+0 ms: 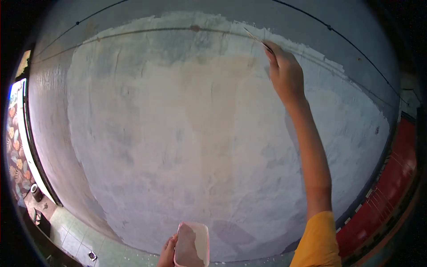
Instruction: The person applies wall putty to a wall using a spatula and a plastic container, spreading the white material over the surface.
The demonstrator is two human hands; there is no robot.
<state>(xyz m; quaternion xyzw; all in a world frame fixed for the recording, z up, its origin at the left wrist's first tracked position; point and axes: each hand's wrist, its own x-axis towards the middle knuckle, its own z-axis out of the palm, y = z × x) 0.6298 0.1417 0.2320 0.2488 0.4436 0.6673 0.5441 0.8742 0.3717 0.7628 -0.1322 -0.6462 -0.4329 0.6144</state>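
My right hand (287,73) is raised to the upper part of the wall, closed around a putty knife (255,36). The knife's thin blade is seen nearly edge-on by the wall, close to the ragged upper border of a whitish skim coat (169,115). I cannot tell whether the blade touches. Low in the view, my left hand (167,252) grips the left side of a small pale rectangular tub (207,236) with a pinkish rim. Greyish-brown paste (187,244) covers part of its inside.
A black cable (307,17) hangs across the top of the grey wall. At the right stands a red panel (391,173). Light green floor tiles (75,233) lie at lower left, below a doorway edge (33,147) with a flowered surface (17,155) beyond.
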